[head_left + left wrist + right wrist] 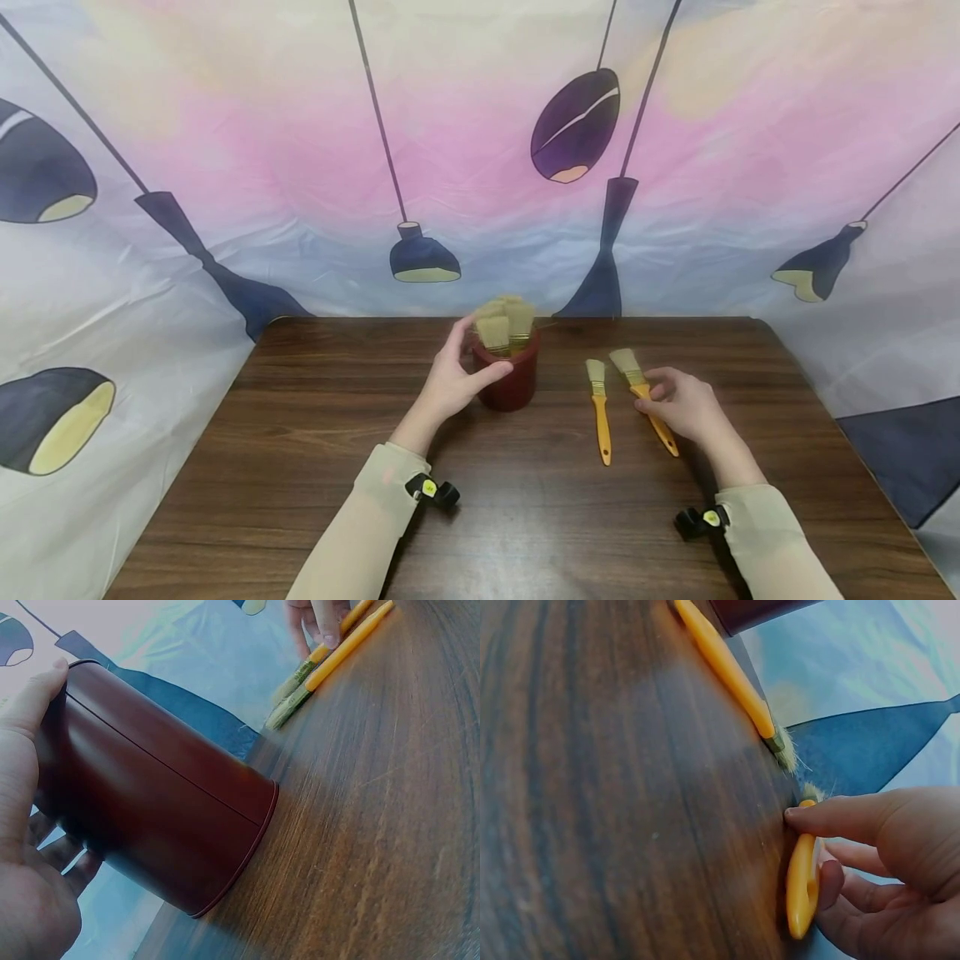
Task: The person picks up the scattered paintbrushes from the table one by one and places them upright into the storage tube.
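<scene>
My left hand (448,382) grips a dark red pen-holder cup (517,387), thumb on the near side and fingers round its left side. The cup stands upright on the table with several paintbrushes (495,332) in it, bristles up. In the left wrist view the smooth wall of the cup (165,787) shows a vertical seam. To the right, my right hand (688,407) pinches the yellow handle of a paintbrush (664,435) close over the table, its pale bristles pointing away from me. A second yellow-handled paintbrush (602,421) lies just left of it, bristles likewise at the far end.
Everything stands on a dark wood-grain table (300,483). Behind its far edge hangs a pastel cloth (315,167) printed with dark lamps, which also runs along both sides. Each wrist carries a small black camera (433,490) on a strap.
</scene>
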Available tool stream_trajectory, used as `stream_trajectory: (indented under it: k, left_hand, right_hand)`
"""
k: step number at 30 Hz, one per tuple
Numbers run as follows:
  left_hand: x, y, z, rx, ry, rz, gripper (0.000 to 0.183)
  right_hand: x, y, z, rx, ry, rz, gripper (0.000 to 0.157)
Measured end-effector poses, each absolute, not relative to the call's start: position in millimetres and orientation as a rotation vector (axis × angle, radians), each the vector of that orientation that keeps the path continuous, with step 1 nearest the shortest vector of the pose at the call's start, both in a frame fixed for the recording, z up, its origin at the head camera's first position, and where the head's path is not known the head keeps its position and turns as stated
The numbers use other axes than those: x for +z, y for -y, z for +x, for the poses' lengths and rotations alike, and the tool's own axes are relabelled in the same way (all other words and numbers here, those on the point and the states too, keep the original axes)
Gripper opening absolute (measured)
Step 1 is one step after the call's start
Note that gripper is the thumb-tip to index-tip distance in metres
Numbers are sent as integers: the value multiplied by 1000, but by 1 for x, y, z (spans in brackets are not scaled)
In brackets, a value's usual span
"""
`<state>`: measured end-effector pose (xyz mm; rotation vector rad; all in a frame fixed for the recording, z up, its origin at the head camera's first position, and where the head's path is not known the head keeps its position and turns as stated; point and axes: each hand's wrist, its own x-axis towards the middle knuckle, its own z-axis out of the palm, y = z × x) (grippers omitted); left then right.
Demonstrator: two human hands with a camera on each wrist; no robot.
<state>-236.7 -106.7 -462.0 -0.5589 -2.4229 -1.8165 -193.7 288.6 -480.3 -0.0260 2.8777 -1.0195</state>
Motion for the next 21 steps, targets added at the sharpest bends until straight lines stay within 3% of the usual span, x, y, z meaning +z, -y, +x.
stream_trajectory:
  k: [21]
  left_hand:
    - [-465,107,-238,-1787,2441,-543,90]
  right_hand:
    - [-472,-283,-196,-1349,-3032,-232,55]
